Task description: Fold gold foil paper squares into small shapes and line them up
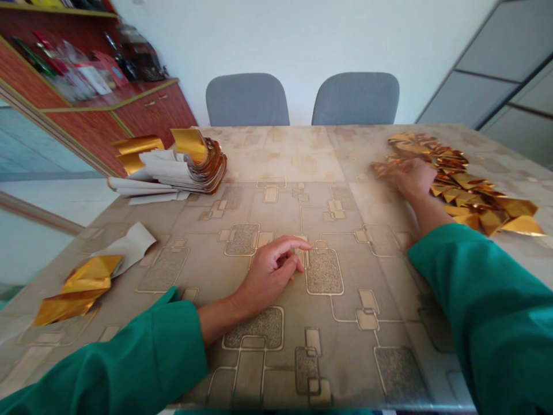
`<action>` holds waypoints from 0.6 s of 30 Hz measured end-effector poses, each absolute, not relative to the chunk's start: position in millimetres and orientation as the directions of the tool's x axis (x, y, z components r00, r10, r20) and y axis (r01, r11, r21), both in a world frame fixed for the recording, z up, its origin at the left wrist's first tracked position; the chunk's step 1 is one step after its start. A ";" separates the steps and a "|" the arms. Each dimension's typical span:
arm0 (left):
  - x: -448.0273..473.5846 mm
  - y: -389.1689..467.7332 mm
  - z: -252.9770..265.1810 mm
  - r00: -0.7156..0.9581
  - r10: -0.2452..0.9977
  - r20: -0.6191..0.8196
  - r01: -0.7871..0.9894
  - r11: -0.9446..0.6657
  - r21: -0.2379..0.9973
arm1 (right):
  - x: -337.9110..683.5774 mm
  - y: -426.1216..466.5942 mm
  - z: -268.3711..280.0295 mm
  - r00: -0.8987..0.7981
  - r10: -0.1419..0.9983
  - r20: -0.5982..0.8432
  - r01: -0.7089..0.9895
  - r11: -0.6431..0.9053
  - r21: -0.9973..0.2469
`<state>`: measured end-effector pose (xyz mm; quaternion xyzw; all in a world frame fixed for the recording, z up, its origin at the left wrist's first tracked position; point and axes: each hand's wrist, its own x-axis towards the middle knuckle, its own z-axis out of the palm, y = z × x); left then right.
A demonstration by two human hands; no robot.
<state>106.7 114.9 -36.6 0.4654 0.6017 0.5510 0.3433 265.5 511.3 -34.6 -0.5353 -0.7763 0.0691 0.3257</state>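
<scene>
My left hand [274, 262] rests over the middle of the patterned table, index finger stretched out and thumb apart from it, holding nothing. At the far right, my right hand [415, 177] is at the near-left edge of a pile of folded gold papers [469, 190]. Its fingers are closed on a folded gold paper [381, 169] that is blurred by motion and sticks out to the left; the fingertips are partly hidden. The folded pieces lie overlapping in rows that curve toward the right edge of the table.
At the back left is a thick stack of gold-and-white paper sheets [181, 167]. Loose gold paper [84, 285] and a white sheet [132, 248] lie at the near left. Two grey chairs [247, 99] stand behind the table [276, 207]; a red-brown cabinet [151, 115] is beyond its left.
</scene>
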 end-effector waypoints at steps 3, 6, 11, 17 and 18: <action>106.0 114.9 -37.9 -0.330 0.939 0.100 0.191 -0.037 0.981 | 265.0 504.7 -32.2 -0.161 0.898 0.409 0.821 0.352 -0.450; 105.6 115.0 -38.4 -0.335 0.937 0.095 0.200 -0.027 0.979 | 264.2 497.8 -29.9 -0.160 0.903 0.398 0.829 0.342 -0.443; 106.2 115.5 -37.2 -0.338 0.935 0.107 0.188 -0.044 0.981 | 261.6 492.2 -27.2 -0.153 0.912 0.380 0.837 0.324 -0.441; 106.2 115.1 -38.2 -0.332 0.936 0.120 0.170 -0.065 0.983 | 257.0 492.3 -24.1 -0.210 0.911 0.356 0.832 0.358 -0.425; 106.2 115.1 -38.2 -0.332 0.936 0.119 0.167 -0.066 0.984 | 256.3 492.3 -24.0 -0.222 0.912 0.345 0.832 0.362 -0.420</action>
